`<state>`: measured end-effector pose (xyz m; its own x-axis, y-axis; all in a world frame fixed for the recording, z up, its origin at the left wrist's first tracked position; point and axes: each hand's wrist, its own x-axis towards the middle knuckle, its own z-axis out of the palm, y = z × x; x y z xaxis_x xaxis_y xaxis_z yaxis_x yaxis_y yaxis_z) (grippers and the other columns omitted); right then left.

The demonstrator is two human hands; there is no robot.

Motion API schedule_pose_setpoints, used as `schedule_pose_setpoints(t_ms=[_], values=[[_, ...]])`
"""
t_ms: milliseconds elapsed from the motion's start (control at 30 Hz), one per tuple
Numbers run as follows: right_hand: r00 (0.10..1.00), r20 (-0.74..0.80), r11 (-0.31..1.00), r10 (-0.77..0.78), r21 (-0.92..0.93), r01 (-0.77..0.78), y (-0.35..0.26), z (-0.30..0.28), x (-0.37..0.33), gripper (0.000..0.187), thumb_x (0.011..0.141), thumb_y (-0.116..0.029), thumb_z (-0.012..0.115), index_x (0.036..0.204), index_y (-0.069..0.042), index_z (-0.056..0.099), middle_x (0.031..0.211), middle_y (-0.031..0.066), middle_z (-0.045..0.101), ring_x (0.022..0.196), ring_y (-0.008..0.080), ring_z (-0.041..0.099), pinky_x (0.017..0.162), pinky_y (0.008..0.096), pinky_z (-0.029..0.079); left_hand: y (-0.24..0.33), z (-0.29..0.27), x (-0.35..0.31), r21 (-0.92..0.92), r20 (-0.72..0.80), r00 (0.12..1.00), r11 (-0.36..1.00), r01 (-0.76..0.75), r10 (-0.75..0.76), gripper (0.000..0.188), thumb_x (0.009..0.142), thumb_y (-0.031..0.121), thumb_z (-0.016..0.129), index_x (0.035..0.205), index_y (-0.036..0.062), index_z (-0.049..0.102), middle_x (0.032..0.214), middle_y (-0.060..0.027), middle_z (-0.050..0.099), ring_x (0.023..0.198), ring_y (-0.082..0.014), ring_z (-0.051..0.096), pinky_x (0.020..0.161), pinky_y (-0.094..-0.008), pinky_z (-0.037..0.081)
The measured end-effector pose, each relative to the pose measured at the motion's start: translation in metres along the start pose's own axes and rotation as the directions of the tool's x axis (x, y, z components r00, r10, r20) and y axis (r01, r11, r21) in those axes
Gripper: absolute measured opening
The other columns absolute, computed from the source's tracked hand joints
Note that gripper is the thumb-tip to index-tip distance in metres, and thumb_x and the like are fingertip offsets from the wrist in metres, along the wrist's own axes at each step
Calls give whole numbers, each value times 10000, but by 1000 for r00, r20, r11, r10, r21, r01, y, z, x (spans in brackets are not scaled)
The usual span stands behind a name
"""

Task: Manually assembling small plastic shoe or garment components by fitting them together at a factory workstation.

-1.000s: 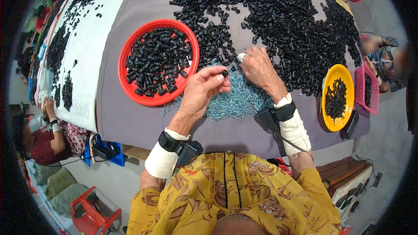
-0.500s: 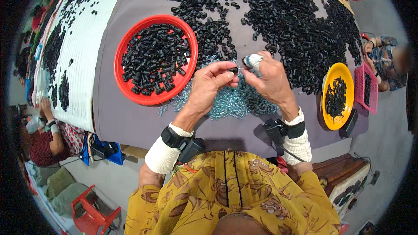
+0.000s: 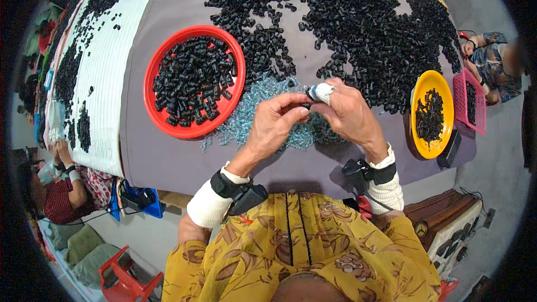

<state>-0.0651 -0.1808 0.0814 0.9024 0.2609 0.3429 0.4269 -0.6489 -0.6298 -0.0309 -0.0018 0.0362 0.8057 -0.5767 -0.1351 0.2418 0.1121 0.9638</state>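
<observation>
My left hand [image 3: 273,126] is closed, with thumb and forefinger pinching a small black plastic part [image 3: 305,105]. My right hand [image 3: 351,114] meets it there, its fingers curled and thumb pressed in close. A white wrap with a dark tip covers one right finger [image 3: 322,93]. What the right fingertips hold is too small and hidden to make out. Under both hands lies a heap of small shiny pale-blue pieces, coil-like in look [image 3: 251,113]. To the left stands a red round tray [image 3: 150,86] full of black plastic parts.
A large spread of black parts [image 3: 358,28] covers the far side of the grey table [image 3: 162,159]. At the right stand a yellow dish [image 3: 423,148] and a pink basket [image 3: 460,103], both holding black parts. More black parts lie on a white surface [image 3: 106,78] at left. Other people sit on both sides.
My hands have come together at the small black part; the right thumb and wrapped finger are now closer to the left fingertips. The view has shifted slightly.
</observation>
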Motion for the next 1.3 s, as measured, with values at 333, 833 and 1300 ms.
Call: schedule_pose_setpoints(t_ms=[333,833,1300], values=[[950,52,923,308,224,-312,-3,-4,-28,203,746,-136,707,849,11,612,784,148,642,707,299,625,658,350,484,-4,18,-12,249,95,993,964,-94,72,171,877,40,606,1029,-18,655,950,-45,664,820,-95,608,745,-232,503],[999,-10,941,-31,-338,26,70,32,27,92,719,-26,607,811,-35,613,830,100,554,856,277,515,755,387,398,-2,-28,5,-194,-139,990,981,-8,-19,145,877,24,581,1011,-24,606,959,-91,646,836,-154,631,772,-298,543],[989,142,859,-37,-501,104,81,47,52,101,732,-21,574,805,-65,627,836,80,583,830,249,526,766,379,390,-15,-39,11,-222,-177,980,974,44,-85,154,878,27,587,1024,-22,601,961,-96,647,838,-149,631,767,-280,545]])
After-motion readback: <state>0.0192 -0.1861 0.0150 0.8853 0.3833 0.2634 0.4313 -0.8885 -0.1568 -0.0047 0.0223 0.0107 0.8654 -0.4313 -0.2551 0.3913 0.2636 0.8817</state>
